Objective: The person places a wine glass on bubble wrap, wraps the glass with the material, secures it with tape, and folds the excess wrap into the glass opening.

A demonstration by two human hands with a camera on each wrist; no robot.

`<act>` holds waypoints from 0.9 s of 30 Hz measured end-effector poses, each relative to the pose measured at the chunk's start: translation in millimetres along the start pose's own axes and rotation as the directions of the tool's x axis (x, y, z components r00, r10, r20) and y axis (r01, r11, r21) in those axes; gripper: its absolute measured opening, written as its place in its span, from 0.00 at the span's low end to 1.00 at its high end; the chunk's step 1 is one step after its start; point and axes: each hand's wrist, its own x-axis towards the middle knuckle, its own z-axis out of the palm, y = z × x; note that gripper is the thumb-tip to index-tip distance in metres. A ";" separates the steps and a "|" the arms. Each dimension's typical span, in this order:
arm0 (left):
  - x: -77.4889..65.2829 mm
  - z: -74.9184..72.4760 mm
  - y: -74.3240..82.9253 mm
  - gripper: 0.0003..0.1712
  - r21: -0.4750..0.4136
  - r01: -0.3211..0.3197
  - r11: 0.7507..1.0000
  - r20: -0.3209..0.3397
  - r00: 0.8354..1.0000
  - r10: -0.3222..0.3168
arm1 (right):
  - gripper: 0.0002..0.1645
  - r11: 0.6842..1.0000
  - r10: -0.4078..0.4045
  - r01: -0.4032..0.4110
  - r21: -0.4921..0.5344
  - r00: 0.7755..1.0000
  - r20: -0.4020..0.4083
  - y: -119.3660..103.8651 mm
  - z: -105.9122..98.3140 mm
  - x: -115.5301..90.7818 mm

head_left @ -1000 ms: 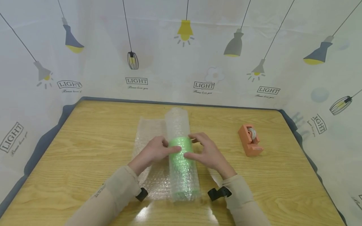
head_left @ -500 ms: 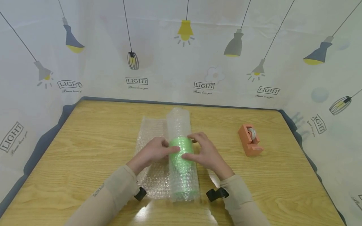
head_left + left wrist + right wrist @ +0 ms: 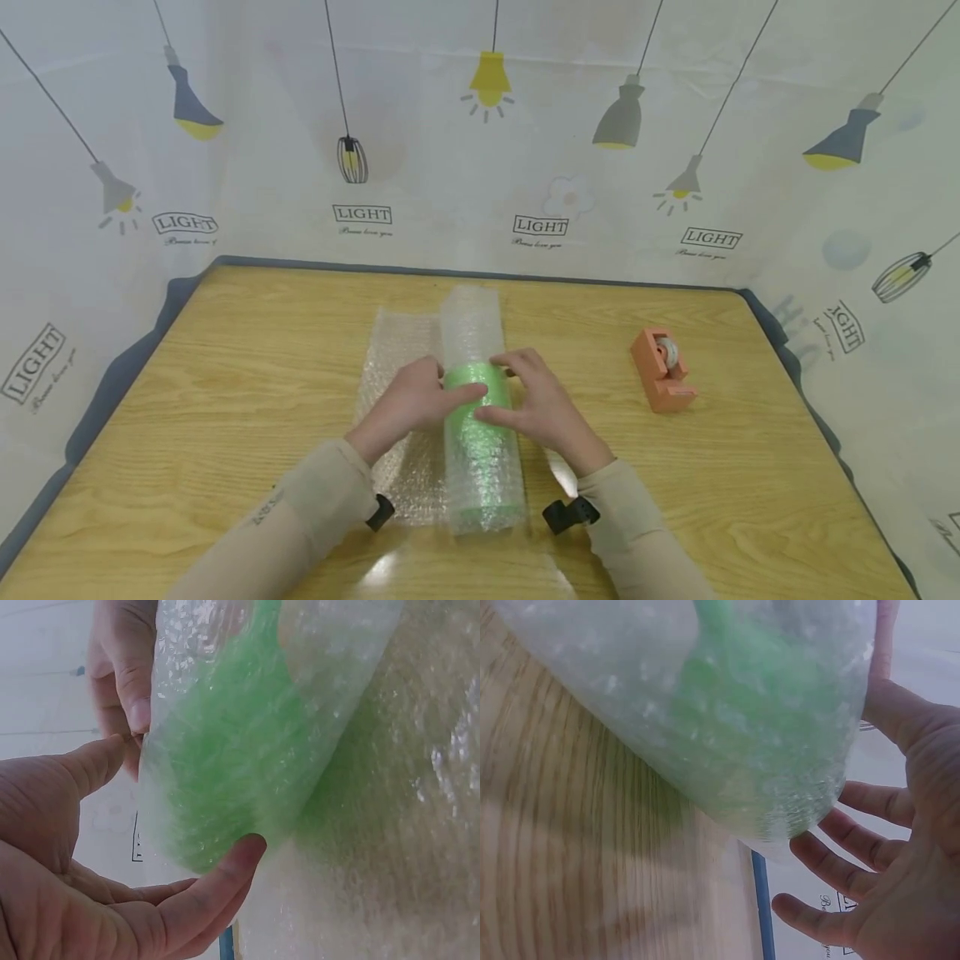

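A green, goblet-shaped thing (image 3: 480, 437) lies rolled inside clear bubble wrap (image 3: 471, 321), its wide end away from me and a narrow part like a stem toward me. Its exact kind is blurred by the wrap. My left hand (image 3: 416, 396) holds the roll from the left, thumb on top; in the left wrist view its fingers (image 3: 217, 900) touch the side of the wrap. From the right my right hand (image 3: 543, 408) holds the same roll between thumb and fingers. Its fingers (image 3: 829, 862) are spread against the wrap in the right wrist view.
A flat, unrolled length of the bubble wrap spreads left of the roll on the wooden table (image 3: 225, 400). An orange tape dispenser (image 3: 662, 371) with a roll of tape stands at the right. Behind the table hangs a white curtain (image 3: 420, 167) printed with lamps.
The roll has shifted only slightly, first right and then back left. Both hands keep their places on it, with the left thumb now reaching a little further across the top.
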 end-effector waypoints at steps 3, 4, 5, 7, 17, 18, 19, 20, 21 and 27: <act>-0.1 1.7 -0.6 0.38 -0.030 -0.025 0.999 -0.010 1.000 0.024 | 0.45 1.000 -0.013 0.013 -0.001 1.000 -0.013 0.0 2.3 0.3; 0.0 2.1 -0.9 0.37 -0.043 -0.036 0.998 -0.013 0.999 0.035 | 0.45 1.000 -0.020 0.020 0.000 1.000 -0.018 0.0 2.9 0.2; 0.0 2.4 -1.3 0.36 -0.054 -0.045 0.998 -0.015 0.999 0.045 | 0.45 1.000 -0.025 0.025 0.001 0.999 -0.021 0.2 3.4 0.2; 0.6 3.0 -2.5 0.35 -0.062 -0.063 0.996 -0.020 0.998 0.061 | 0.45 1.000 -0.028 0.028 0.013 0.999 -0.025 1.1 4.1 0.2; 4.0 3.9 -15.8 0.49 0.007 0.006 1.000 -0.033 0.999 -0.006 | 0.47 0.994 0.097 -0.099 0.049 0.994 0.044 7.3 0.4 -3.2; 4.1 4.1 -17.0 0.50 0.009 0.010 1.000 -0.030 1.000 -0.009 | 0.46 0.994 0.100 -0.102 0.044 0.993 0.058 8.0 -0.2 -3.8; 4.2 4.3 -17.8 0.51 0.014 0.011 1.000 -0.028 1.000 -0.011 | 0.46 0.993 0.106 -0.110 0.044 0.992 0.074 8.8 -0.7 -4.3; 4.0 4.3 -18.3 0.52 0.016 0.009 1.000 -0.025 1.000 -0.008 | 0.45 0.992 0.115 -0.119 0.041 0.989 0.089 9.8 -1.1 -4.6; 3.8 4.3 -18.4 0.53 0.021 0.005 1.000 -0.023 1.000 -0.005 | 0.45 0.992 0.118 -0.122 0.037 0.987 0.105 10.5 -1.4 -5.3; 2.2 3.6 -16.1 0.51 0.038 -0.011 0.999 -0.021 1.000 0.012 | 0.44 0.989 0.120 -0.132 0.064 0.980 0.158 16.2 -1.6 -6.6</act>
